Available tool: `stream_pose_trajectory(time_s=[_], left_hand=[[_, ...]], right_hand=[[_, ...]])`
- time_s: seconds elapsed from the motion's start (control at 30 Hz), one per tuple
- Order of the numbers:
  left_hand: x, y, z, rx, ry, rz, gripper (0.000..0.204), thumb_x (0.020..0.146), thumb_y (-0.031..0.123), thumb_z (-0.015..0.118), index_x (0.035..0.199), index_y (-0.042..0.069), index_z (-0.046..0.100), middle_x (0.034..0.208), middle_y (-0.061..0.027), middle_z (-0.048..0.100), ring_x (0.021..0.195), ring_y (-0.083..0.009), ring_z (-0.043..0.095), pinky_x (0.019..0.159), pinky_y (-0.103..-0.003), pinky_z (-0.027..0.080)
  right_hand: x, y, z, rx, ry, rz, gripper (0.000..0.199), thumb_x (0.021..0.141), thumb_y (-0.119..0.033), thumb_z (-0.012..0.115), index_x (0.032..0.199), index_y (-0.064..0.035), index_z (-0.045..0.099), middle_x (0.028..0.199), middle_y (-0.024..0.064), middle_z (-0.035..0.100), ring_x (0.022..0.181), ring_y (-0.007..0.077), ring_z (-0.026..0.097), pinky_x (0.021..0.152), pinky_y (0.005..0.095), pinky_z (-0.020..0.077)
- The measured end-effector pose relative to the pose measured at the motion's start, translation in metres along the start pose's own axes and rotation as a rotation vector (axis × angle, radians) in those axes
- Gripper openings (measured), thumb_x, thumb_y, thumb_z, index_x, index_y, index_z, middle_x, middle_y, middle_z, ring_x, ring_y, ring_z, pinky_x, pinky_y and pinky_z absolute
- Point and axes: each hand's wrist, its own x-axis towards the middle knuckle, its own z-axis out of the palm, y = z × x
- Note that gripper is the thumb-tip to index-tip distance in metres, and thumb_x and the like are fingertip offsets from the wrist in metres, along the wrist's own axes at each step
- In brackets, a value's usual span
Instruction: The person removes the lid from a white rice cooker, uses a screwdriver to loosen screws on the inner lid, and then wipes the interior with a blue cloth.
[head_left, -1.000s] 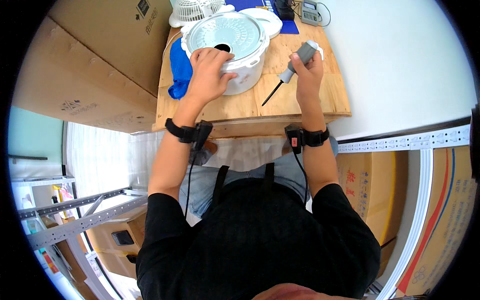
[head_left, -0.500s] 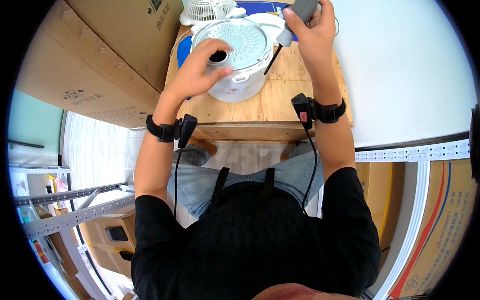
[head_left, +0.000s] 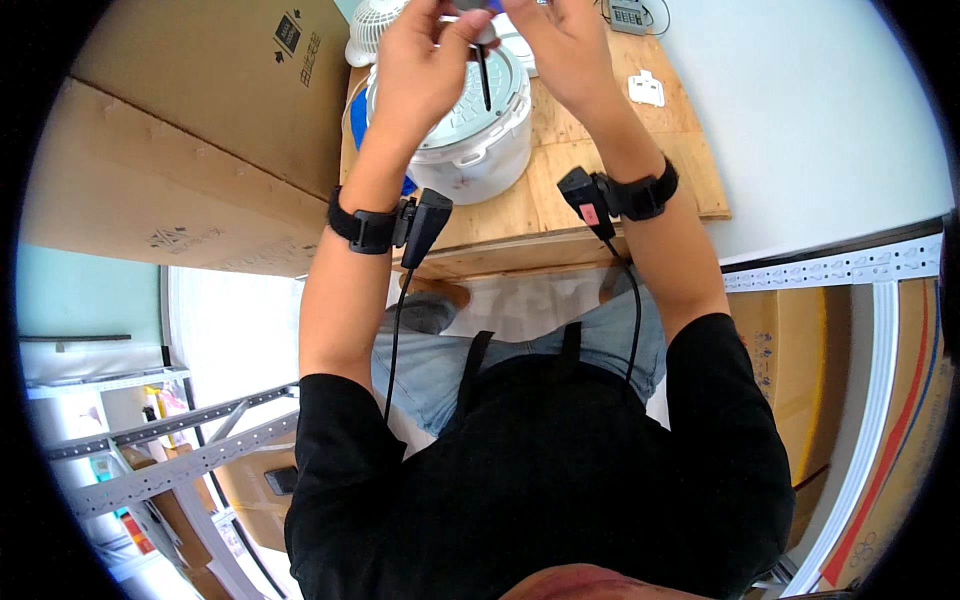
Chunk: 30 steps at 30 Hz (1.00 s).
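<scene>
Near the top edge my left hand [head_left: 425, 75] is closed around a grey power screwdriver [head_left: 486, 36], thumb against its pale front end. Its long black bit [head_left: 484, 82] points down over the pale, ribbed lid-like top of a white round appliance body [head_left: 480, 165], which stands on a wooden table. I cannot make out whether the tip touches it. Close beside the screwdriver is my right hand [head_left: 570, 60], its fingertips partly cut off by the upper edge, so its grip is hidden. Black straps with small black devices and cables sit on both wrists.
On the wooden table [head_left: 570, 185] lie a small white plastic plate [head_left: 646, 88] and a grey device with buttons [head_left: 628, 16]. A white fan-like cage [head_left: 372, 30] stands behind the appliance body. A large cardboard box [head_left: 200, 110] borders the left; a white surface [head_left: 800, 120] is at right.
My left hand has left the appliance's top and moved up onto the screwdriver. My right hand moved left and up, and the screwdriver shifted left over the top. The white plate has come into view.
</scene>
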Motion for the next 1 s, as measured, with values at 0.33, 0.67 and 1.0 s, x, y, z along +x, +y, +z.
stream_pose_trajectory(time_s=[0.33,0.67,1.0], left_hand=[[0.004,0.0,-0.001,-0.085,0.035,-0.045,0.025,0.1,0.013,0.057,0.119,-0.004,0.058,0.108,-0.0142,0.069,0.088,-0.0237,0.071,0.077,-0.036,0.062],[-0.012,0.0,0.001,-0.054,0.073,-0.026,0.03,0.1,0.015,0.059,0.123,-0.004,0.058,0.108,-0.0143,0.069,0.088,-0.023,0.072,0.076,-0.035,0.063],[-0.018,-0.006,0.004,-0.103,0.077,0.008,0.032,0.099,0.013,0.061,0.125,-0.006,0.056,0.109,-0.0161,0.069,0.086,-0.0238,0.072,0.075,-0.036,0.063]], right_hand=[[-0.089,0.038,0.004,0.119,0.029,0.275,0.024,0.097,-0.011,0.054,0.116,-0.0009,0.066,0.111,0.0088,0.07,0.106,0.0167,0.062,0.094,0.0301,0.0463],[-0.11,0.047,0.006,-0.055,0.01,0.102,0.033,0.079,0.005,0.064,0.111,-0.0027,0.067,0.122,0.0124,0.063,0.117,0.0288,0.058,0.102,0.0376,0.0439],[-0.111,0.045,0.01,-0.168,0.019,0.03,0.032,0.077,0.004,0.068,0.109,-0.0021,0.066,0.121,0.0143,0.063,0.117,0.0317,0.058,0.101,0.0391,0.0446]])
